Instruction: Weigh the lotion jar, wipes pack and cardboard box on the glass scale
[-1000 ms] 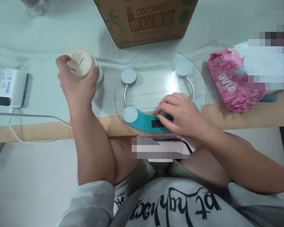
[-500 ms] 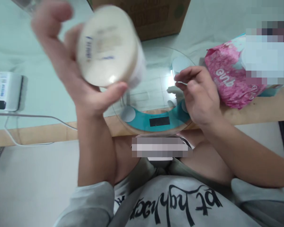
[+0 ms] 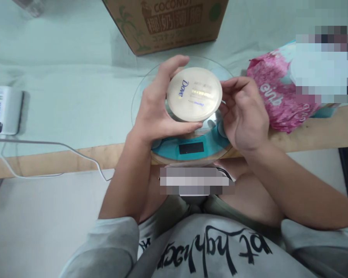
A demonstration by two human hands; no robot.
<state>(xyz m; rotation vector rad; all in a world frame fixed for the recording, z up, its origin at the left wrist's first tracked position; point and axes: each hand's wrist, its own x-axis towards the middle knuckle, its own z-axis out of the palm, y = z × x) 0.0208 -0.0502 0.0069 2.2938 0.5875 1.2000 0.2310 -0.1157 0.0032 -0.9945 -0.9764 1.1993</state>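
My left hand (image 3: 159,106) grips a round cream-lidded Dove jar (image 3: 193,94), thumb along its near side and fingers round the far side. The lid faces up toward me, with blue lettering. Beneath it is a round glass bathroom scale (image 3: 142,104) with a teal band and a dark display (image 3: 191,148). My right hand (image 3: 245,114) is at the jar's right edge, fingers half curled and apart. Its fingertips are partly hidden by the jar, so I cannot tell whether they touch it. The jar covers the middle of the scale.
A cardboard coconut box (image 3: 174,27) stands behind the scale. To the right lies a pink plastic package (image 3: 275,92), partly blurred out. A white device (image 3: 5,110) sits at the left, with a white cable (image 3: 60,143) running over the wooden table edge (image 3: 110,154).
My left hand has brought the jar down and to the right, over the scale and beside my right hand. The right hand has barely moved.
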